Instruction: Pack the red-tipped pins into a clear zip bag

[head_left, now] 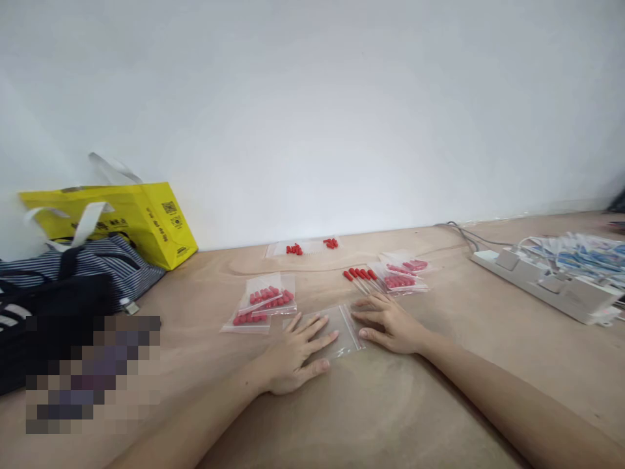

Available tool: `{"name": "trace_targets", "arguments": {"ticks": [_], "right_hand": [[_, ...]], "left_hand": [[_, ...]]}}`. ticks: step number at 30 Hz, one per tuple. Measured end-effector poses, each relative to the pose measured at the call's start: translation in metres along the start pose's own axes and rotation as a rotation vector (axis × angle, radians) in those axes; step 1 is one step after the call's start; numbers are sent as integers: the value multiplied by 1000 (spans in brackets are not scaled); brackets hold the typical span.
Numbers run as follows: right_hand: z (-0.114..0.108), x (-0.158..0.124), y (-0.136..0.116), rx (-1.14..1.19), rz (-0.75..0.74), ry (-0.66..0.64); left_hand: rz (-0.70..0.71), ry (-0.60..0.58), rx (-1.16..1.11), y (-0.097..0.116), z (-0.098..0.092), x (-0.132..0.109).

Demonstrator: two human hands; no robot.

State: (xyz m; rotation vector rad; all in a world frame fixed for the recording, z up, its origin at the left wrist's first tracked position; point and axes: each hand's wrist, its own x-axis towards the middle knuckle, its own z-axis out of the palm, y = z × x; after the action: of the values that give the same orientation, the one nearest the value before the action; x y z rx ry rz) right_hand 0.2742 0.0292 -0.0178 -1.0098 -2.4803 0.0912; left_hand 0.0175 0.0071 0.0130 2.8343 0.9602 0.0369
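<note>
My left hand [300, 355] lies with fingers spread on the left part of a flat, clear zip bag [336, 326]. At the bag's zip edge rests my right hand [388, 324], its fingers apart and nothing visible in its grasp. Just beyond the right fingertips is a row of several droppers [360, 277], thin clear tubes with red bulbs. To the left, overlapping zip bags [267, 303] contain red bulbs. More bags of red bulbs [403, 273] lie right of the droppers. What is under my palms is hidden.
Near the wall lie small red pieces [294, 249] and another little heap of them [331, 243] on clear plastic. A yellow bag [161, 221] and striped fabric [127, 260] stand at left. A white power strip [547, 286] with cables sits right, beside plastic-wrapped packets [581, 257].
</note>
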Motion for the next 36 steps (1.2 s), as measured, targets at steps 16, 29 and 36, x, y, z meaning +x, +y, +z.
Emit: {"name": "trace_targets", "arguments": {"ticks": [16, 29, 36], "right_hand": [[5, -2, -1, 164, -165, 64], [8, 0, -4, 219, -202, 104], [7, 0, -5, 215, -166, 61]], "left_hand": [[-54, -72, -34, -4, 5, -3], [-48, -55, -48, -3, 5, -3], [-58, -67, -39, -1, 3, -3]]}}
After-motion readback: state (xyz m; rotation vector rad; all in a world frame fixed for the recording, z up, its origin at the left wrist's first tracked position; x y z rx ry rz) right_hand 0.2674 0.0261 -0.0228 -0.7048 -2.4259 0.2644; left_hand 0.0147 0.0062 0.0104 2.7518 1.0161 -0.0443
